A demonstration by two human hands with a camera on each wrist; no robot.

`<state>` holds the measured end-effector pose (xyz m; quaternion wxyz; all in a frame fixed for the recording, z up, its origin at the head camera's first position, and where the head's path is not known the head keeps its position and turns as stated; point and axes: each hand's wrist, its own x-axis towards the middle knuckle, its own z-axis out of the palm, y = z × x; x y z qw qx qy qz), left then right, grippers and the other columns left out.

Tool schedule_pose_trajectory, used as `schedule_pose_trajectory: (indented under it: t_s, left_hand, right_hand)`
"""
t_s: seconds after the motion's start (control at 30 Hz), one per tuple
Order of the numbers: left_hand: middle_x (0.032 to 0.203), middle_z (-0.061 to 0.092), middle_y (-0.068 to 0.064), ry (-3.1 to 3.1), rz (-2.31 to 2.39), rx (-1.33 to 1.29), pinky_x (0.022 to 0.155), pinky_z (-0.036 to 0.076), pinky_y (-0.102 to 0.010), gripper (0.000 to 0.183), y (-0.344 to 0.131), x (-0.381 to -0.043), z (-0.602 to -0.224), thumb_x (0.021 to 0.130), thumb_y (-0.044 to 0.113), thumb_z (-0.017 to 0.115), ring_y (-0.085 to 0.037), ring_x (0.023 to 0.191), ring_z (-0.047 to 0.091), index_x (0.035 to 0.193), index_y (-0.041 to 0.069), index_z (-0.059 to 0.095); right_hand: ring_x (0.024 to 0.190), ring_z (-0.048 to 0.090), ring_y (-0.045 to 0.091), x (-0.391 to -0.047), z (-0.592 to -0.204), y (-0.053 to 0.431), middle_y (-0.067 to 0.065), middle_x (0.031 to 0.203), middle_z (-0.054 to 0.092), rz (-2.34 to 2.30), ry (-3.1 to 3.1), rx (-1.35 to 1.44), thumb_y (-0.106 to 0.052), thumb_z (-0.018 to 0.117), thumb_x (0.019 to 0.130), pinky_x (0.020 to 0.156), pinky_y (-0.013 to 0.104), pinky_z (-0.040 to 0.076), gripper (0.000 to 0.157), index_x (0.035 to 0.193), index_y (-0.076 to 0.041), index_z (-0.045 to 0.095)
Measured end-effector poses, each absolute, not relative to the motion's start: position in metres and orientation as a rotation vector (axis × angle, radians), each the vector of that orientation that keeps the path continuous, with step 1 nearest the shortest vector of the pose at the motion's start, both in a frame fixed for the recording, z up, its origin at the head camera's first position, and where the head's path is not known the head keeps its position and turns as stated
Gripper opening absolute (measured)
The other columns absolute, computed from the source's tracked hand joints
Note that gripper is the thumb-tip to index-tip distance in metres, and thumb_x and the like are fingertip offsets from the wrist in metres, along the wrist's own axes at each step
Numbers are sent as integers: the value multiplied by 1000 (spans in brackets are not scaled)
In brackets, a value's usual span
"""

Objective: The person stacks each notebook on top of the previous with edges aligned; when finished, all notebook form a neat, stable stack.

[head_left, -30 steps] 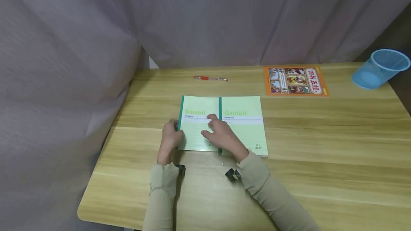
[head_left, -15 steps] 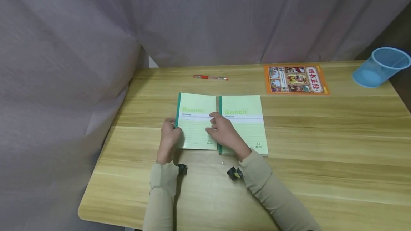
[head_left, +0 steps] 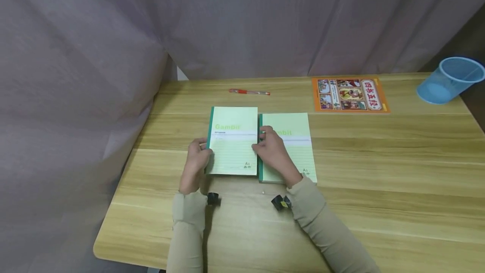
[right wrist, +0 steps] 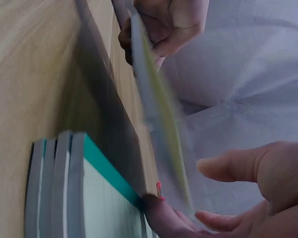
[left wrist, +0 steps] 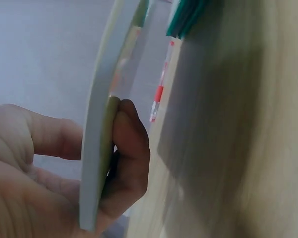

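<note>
My left hand (head_left: 198, 155) grips a light-green notebook (head_left: 233, 138) by its dark-green spine side, thumb on the cover and fingers underneath. In the left wrist view, the notebook (left wrist: 93, 148) is raised off the table, its shadow lying below. My right hand (head_left: 274, 148) is at the notebook's right edge with fingers spread; the right wrist view shows its thumb (right wrist: 228, 166) apart from the cover. Beneath the right hand lies a stack of matching notebooks (head_left: 291, 155), its layered edges (right wrist: 59, 188) visible in the right wrist view.
A red pen (head_left: 249, 92) lies behind the notebooks. An orange illustrated book (head_left: 350, 95) lies at the back right, and a blue mesh bin (head_left: 435, 87) stands at the far right corner. Grey curtains (head_left: 242, 24) hang along the table's back and left sides.
The left notebook has come off the stack's edge, shifting left, then rising and moving slightly away with the left hand. My right hand has moved right, to the notebook's right edge.
</note>
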<state>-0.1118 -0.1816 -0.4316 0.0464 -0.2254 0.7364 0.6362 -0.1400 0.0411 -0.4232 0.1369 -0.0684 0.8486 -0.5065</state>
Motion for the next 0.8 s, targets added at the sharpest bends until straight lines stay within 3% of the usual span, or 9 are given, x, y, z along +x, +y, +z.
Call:
schedule_pose_trajectory:
  t_s: [0.13, 0.27, 0.4, 0.5, 0.63, 0.8]
  left_hand:
    - [116, 65, -31, 2238, 1969, -623, 68, 52, -27, 52, -177, -112, -430, 87, -15, 45, -26, 87, 67, 139, -14, 43]
    - [114, 66, -32, 2216, 1987, -584, 68, 52, -27, 52, -171, -113, -430, 86, -15, 45, -23, 82, 67, 138, -15, 43]
    - [117, 64, -29, 2187, 1971, -561, 80, 51, -34, 54, -163, -115, -429, 87, -13, 45, -30, 92, 64, 141, -14, 40]
    - [119, 62, -28, 2178, 1956, -546, 85, 49, -37, 55, -155, -118, -428, 88, -12, 45, -33, 99, 61, 143, -13, 38]
    - [118, 61, -26, 2152, 1964, -528, 80, 51, -34, 56, -145, -122, -424, 89, -13, 46, -30, 97, 61, 144, -12, 37]
    - [114, 63, -25, 2118, 1975, -495, 72, 53, -30, 56, -135, -125, -423, 88, -13, 46, -28, 90, 63, 143, -12, 37]
  right_hand:
    - [87, 70, 32, -140, -421, 48, 28, 124, 61, -1450, 2442, -158, -7, 61, 95, 90, 48, 52, 59, 146, 10, 36]
    - [58, 66, 21, -139, -419, 55, 26, 117, 63, -1457, 2440, -155, -3, 61, 95, 86, 46, 53, 58, 145, 11, 38]
    - [56, 65, 20, -140, -415, 64, 26, 116, 63, -1447, 2454, -140, -1, 62, 94, 81, 43, 54, 58, 145, 11, 38]
    - [58, 66, 21, -141, -414, 71, 26, 115, 63, -1443, 2467, -115, 1, 59, 92, 69, 37, 53, 59, 146, 12, 38]
    - [58, 65, 20, -144, -413, 81, 26, 113, 64, -1443, 2484, -82, 2, 55, 89, 58, 29, 49, 60, 146, 12, 39]
    - [58, 65, 21, -145, -411, 92, 26, 110, 64, -1447, 2500, -51, 3, 56, 87, 55, 27, 49, 60, 144, 11, 41]
